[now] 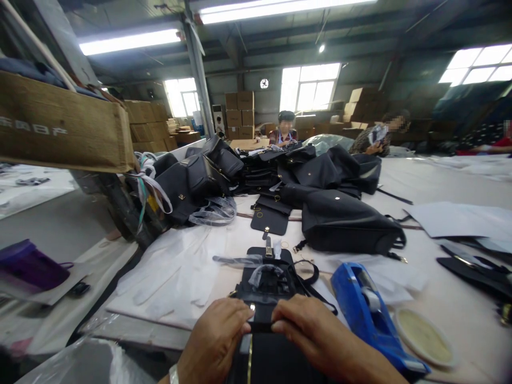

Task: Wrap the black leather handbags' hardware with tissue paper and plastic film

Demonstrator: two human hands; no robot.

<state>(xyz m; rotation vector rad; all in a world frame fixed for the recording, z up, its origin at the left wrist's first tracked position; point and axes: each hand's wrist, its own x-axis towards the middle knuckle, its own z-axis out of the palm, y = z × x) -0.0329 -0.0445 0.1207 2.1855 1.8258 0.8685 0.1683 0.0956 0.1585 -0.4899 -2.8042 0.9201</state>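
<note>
A black bag with gold hardware lies in front of me at the table's near edge. Clear plastic wraps its handle, and a strap with a gold buckle extends beyond it. My left hand grips the bag's left side, fingers bent over the top near a small metal fitting. On the opposite side, my right hand is closed on the bag with its fingers curled over the edge. Both thumbs are partly hidden. A loose black strap curves out past my right hand.
A blue tape dispenser and a round yellowish disc are at my right. Black bags pile up across the table. White sheets lie left, beside a post carrying a brown bag. Two people sit opposite.
</note>
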